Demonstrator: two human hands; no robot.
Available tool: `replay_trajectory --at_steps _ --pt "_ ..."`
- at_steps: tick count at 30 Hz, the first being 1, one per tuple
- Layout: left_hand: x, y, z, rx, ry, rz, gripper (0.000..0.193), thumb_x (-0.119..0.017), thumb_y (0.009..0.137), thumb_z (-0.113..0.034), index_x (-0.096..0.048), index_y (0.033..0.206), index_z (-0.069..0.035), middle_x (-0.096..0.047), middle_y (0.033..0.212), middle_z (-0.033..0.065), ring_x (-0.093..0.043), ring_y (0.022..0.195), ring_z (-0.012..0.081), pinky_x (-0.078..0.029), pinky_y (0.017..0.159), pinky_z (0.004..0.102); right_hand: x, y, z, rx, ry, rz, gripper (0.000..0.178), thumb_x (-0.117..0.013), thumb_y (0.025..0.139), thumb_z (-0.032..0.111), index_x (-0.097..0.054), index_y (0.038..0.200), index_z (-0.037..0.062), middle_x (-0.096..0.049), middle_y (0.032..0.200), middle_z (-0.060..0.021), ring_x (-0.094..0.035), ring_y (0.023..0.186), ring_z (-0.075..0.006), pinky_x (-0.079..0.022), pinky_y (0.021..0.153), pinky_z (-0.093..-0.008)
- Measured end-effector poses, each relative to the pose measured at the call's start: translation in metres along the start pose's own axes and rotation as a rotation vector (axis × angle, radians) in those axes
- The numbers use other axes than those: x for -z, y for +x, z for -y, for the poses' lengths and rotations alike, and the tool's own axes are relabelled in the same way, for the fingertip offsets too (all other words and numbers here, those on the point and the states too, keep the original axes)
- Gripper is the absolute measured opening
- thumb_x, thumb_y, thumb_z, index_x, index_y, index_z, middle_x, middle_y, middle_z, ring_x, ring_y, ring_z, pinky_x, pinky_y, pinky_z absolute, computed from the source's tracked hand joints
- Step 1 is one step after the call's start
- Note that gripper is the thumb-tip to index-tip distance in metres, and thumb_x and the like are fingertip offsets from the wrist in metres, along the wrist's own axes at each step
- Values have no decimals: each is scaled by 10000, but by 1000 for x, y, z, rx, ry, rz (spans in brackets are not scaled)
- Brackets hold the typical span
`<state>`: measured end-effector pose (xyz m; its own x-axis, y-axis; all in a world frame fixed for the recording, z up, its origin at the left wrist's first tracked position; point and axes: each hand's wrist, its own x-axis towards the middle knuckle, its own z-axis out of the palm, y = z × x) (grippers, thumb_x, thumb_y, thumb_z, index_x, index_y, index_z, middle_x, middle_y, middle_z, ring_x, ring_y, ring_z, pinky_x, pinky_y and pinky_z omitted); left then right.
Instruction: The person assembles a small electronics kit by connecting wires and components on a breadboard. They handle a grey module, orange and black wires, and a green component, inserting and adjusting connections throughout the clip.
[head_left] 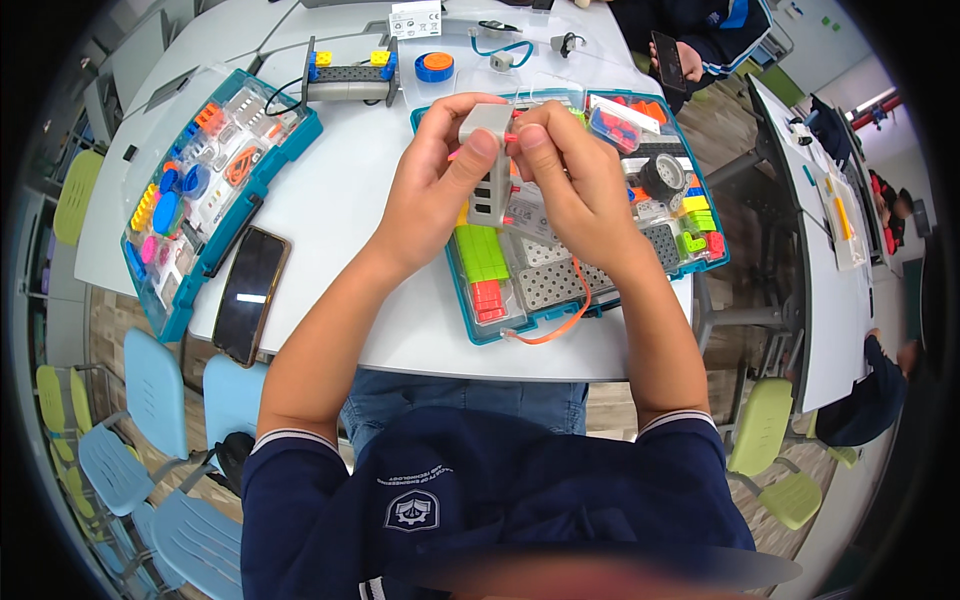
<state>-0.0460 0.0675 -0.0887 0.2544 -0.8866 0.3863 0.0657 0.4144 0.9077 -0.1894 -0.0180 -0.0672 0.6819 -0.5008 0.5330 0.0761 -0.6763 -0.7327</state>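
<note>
My left hand (432, 190) is wrapped round a light grey box-shaped block (490, 200) with dark slots along its side. Small red pegs stick out of the block's right side. My right hand (582, 180) pinches at these pegs, thumb against fingers; a red peg (512, 137) shows at its fingertips. Both hands are above an open teal parts case (480, 335) holding green, red and yellow bricks, grey perforated plates (560, 285) and a black wheel (662, 177). An orange cable (572, 322) hangs over the case's near edge.
On the left stand a second teal case (300, 140) of sorted parts and a black phone (252, 295). Behind are a built grey frame (350, 82), an orange-and-blue round piece (434, 67) and a teal cable (515, 47). At the upper right another person's hand (690, 62) holds a phone.
</note>
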Motion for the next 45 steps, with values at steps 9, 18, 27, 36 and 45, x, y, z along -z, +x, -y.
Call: replay_trajectory --at_steps 9,18,27,36,45 --pt "3 -1 6 97 49 2 509 -576 964 -460 -504 1261 -54 -578 1003 52 -562 899 95 -465 767 241 6 -1 2 89 -239 59 140 -540 947 168 -537 882 44 -592 659 -123 -602 588 -309 -449 525 -377" --pt "1 2 6 79 58 21 396 -520 1004 -413 -566 1189 -66 -619 965 25 -569 903 79 -448 799 230 6 2 -5 183 -350 22 118 -561 928 152 -549 876 46 -602 656 -109 -595 552 -298 -448 491 -393" --pt "3 2 9 -3 182 46 364 -451 1038 -378 -603 1113 -57 -654 967 37 -589 922 95 -468 825 247 6 1 -3 122 -185 61 107 -583 896 112 -565 875 9 -582 655 -118 -553 513 -241 -445 511 -342" --pt "6 2 16 -192 438 5 387 -412 1036 -378 -604 1113 -51 -657 991 105 -615 904 217 -475 819 312 2 -2 3 -30 -13 85 152 -568 935 122 -526 839 12 -432 627 15 -364 564 -43 -306 496 -232" --pt "7 -1 18 -191 588 -24 431 -368 1046 -375 -475 1306 -48 -574 1175 166 -567 1048 316 -444 906 374 -10 0 -6 -108 81 55 284 -442 1018 224 -496 852 1 -542 661 -155 -528 576 -273 -419 572 -380"
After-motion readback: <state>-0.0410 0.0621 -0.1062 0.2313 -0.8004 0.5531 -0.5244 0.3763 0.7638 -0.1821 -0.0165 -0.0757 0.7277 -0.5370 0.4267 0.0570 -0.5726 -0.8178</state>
